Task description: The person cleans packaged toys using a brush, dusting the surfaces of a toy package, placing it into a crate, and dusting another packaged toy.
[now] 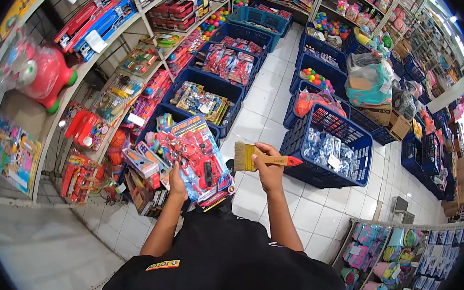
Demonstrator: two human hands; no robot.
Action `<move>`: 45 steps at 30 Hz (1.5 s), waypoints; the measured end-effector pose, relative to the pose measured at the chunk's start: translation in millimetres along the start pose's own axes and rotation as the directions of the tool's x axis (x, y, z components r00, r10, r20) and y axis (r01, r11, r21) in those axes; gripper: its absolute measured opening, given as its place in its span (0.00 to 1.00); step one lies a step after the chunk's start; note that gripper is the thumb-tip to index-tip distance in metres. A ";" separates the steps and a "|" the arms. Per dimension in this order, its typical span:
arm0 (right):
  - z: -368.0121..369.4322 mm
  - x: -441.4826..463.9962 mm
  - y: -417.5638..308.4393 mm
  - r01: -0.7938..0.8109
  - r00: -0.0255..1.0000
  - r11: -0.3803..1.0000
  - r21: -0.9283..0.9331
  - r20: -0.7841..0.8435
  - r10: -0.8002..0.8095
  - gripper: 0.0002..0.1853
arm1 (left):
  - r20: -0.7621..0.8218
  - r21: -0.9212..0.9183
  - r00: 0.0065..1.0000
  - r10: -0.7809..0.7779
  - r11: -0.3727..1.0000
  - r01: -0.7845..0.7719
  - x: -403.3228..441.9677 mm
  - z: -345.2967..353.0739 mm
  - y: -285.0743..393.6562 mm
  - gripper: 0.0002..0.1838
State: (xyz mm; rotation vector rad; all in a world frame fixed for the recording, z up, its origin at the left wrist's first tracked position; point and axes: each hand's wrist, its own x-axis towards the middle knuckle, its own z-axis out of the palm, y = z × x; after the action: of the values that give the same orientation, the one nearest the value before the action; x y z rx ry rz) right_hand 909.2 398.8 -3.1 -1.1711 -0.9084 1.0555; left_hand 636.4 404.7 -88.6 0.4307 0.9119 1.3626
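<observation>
- I see a yellow badge (162, 265) on the person's black shirt (223, 259); its letters are too small to be sure of.
- The left hand (178, 183) grips the left edge of a toy pack (201, 159), tilted in front of the chest. It has red toys on a bright blue and red card. I can't read its top words.
- The right hand (268, 167) is closed around a paintbrush (247, 158), just beside the pack: pale, hairy bristles, wooden handle, red tip, tiny dark letters.
- Past it, a blue plastic basket (309, 172) with holes holds shiny packets (319, 143).
- Farther off, colourful round balls (316, 79) fill a bin.

Aisle (268, 88) passable fwd, blue crates (314, 168) block L & R
</observation>
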 end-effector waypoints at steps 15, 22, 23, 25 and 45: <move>6.3 270.5 -24.4 0.208 0.977 0.933 -0.293 0.019 -0.212 0.18 | 0.317 0.444 0.945 -0.075 0.893 -0.078 297.1 243.1 -34.1 0.26; -63.4 334.0 9.3 -0.014 0.996 0.992 -0.122 -0.090 0.003 0.17 | 0.327 0.565 0.938 -0.117 0.820 -0.094 366.1 304.9 -76.1 0.29; -78.6 349.4 9.4 -0.062 0.995 0.991 -0.122 -0.091 0.051 0.17 | 0.327 0.566 0.935 -0.134 0.821 -0.080 378.9 311.9 -87.0 0.29; -103.4 382.7 10.7 -0.029 0.997 0.983 -0.183 -0.081 0.014 0.17 | 0.351 0.601 0.925 -0.145 0.793 -0.103 399.4 331.6 -102.0 0.29; -202.7 650.1 6.0 0.025 0.957 0.947 -0.319 0.283 0.070 0.17 | 0.012 0.247 0.999 0.052 0.967 -0.054 610.3 499.3 -185.7 0.31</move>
State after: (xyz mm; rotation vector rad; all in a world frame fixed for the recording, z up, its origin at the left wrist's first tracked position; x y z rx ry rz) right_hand 1276.2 971.7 -32.0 -1.3138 -1.3400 1.1467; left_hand 1105.7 1064.7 -110.7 0.6538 1.0778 1.2993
